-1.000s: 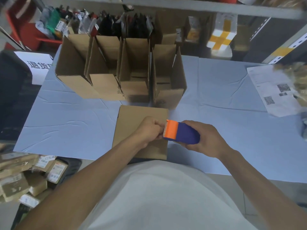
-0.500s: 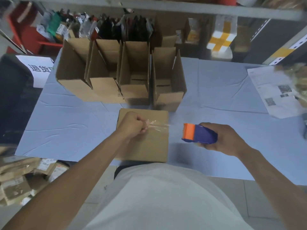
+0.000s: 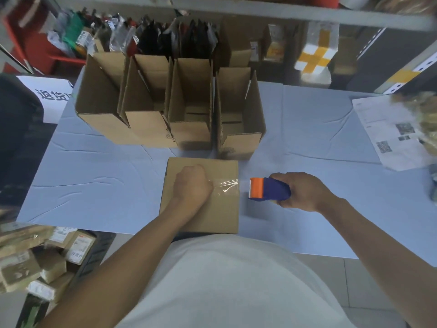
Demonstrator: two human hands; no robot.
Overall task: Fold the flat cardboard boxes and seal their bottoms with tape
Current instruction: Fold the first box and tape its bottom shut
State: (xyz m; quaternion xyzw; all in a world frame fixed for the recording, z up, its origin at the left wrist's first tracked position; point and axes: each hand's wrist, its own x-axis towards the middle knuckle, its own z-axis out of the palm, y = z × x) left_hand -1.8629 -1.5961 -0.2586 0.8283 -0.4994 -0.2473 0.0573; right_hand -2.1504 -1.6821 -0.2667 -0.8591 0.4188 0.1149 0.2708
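Clear tape (image 3: 228,185) runs left-right across our cardboard box (image 3: 201,216) at the table's (image 3: 94,190) near edge, its end pinned under our fisted left hand (image 3: 192,187), while our right hand (image 3: 300,191) grips the dispenser (image 3: 268,191) just past the box's right edge.

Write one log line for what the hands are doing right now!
left hand: fist pressing tape onto box | right hand: holds tape dispenser | seal: unfinished

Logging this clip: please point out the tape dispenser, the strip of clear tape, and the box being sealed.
tape dispenser (image 3: 269,188): head view, on its blue body.
strip of clear tape (image 3: 227,185): head view, on its shiny middle.
box being sealed (image 3: 220,214): head view, on its bare top face.
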